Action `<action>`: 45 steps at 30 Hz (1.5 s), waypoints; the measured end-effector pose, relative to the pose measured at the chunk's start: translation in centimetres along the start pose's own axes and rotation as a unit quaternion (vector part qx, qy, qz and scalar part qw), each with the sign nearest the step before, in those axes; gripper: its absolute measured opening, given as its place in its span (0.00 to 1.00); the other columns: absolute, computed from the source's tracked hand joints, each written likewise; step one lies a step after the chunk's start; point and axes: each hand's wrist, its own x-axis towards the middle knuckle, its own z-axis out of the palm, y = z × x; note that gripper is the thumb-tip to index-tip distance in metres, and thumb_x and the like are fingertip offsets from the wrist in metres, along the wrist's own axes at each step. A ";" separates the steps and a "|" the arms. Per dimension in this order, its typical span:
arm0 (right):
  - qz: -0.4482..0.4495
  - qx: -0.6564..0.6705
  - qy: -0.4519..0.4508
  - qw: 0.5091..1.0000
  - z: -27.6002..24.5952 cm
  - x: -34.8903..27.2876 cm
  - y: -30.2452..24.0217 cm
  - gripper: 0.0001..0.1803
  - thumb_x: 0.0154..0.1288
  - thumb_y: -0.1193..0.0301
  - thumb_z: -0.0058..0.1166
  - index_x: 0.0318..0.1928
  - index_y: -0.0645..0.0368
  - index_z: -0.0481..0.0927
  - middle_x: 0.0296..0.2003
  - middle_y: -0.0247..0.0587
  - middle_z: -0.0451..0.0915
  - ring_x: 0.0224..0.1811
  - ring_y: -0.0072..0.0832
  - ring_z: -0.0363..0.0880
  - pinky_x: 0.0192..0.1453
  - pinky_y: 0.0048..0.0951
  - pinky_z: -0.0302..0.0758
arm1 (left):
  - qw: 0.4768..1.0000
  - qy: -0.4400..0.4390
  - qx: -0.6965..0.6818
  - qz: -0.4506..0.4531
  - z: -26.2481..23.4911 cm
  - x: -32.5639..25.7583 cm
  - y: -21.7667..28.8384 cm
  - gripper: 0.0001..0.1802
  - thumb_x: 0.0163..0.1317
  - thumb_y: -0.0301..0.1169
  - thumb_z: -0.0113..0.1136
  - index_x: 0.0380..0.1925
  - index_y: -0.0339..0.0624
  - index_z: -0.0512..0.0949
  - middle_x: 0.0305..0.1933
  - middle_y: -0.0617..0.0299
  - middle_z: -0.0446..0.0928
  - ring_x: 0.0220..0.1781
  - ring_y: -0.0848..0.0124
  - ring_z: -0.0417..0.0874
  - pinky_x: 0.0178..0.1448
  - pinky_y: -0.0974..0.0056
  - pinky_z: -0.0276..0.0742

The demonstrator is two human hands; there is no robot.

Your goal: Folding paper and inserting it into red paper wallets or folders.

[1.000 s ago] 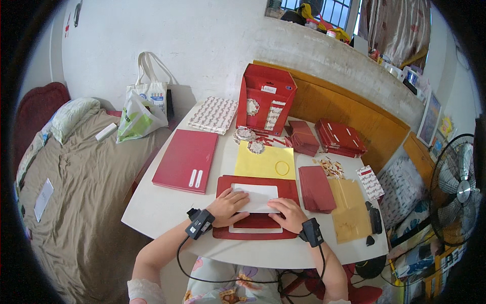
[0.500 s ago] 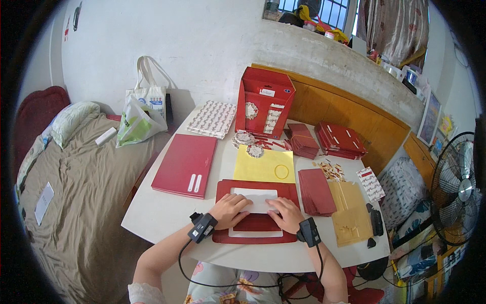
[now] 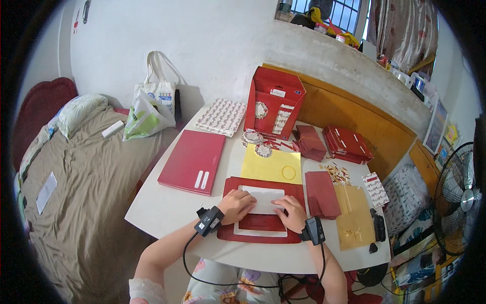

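On the table in front of me lies a flat red card piece [image 3: 229,190] with white rectangular areas. Its upper white panel [image 3: 263,195] is between my hands. My left hand [image 3: 238,205] lies on the panel's left side, fingers extended side by side toward the middle. My right hand [image 3: 290,213] rests over the right side, with its fingers spread and the thumb apart. A dark red strip [image 3: 262,222] shows below the panel, with a white border [image 3: 261,233] beneath it. Both hands partly hide the card's sides. Each wrist wears a black cabled device.
Left stands a stack of red folders [image 3: 193,159]; beyond it, patterned white sheets [image 3: 223,116]. A yellow sheet [image 3: 271,164], an upright red box [image 3: 273,101] and dark red card stacks [image 3: 322,192] surround the work. Right are tan sheets [image 3: 352,228] and a fan [image 3: 463,197].
The view has turned slightly, so the scene sits a little further right. My hands stay over the white panel, and the right fingers have shifted slightly.
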 end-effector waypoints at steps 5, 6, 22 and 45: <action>0.028 0.024 0.007 0.999 -0.1 -0.1 -0.1 0.08 0.60 0.73 0.56 0.41 0.61 0.80 0.35 0.42 0.77 0.39 0.38 0.74 0.45 0.36 0.72 | 0.999 0.003 0.022 -0.041 0.1 0.2 0.3 0.07 0.60 0.30 0.59 0.35 0.39 0.80 0.36 0.55 0.77 0.42 0.59 0.77 0.51 0.57 0.69; 0.028 0.037 0.013 0.999 0.0 -0.1 0.1 0.07 0.61 0.73 0.56 0.39 0.61 0.80 0.34 0.42 0.77 0.39 0.38 0.75 0.45 0.35 0.72 | 0.999 0.003 0.023 -0.040 0.0 0.2 0.3 0.07 0.60 0.30 0.59 0.35 0.39 0.80 0.36 0.55 0.77 0.42 0.59 0.77 0.51 0.57 0.69; 0.056 0.044 0.016 0.997 -0.3 0.0 -0.5 0.05 0.61 0.71 0.55 0.36 0.59 0.79 0.34 0.39 0.78 0.38 0.37 0.75 0.43 0.36 0.68 | 0.998 0.018 -0.007 -0.063 -0.5 0.4 0.9 0.06 0.59 0.31 0.59 0.33 0.41 0.78 0.34 0.59 0.76 0.41 0.61 0.74 0.51 0.58 0.65; 0.087 0.037 -0.041 0.995 -1.2 -0.2 -1.2 0.06 0.57 0.66 0.60 0.28 0.53 0.79 0.27 0.30 0.79 0.34 0.29 0.72 0.44 0.33 0.59 | 0.941 -0.147 -0.193 -0.236 -2.0 0.7 0.5 0.07 0.58 0.37 0.63 0.32 0.47 0.81 0.32 0.63 0.79 0.41 0.67 0.74 0.55 0.59 0.61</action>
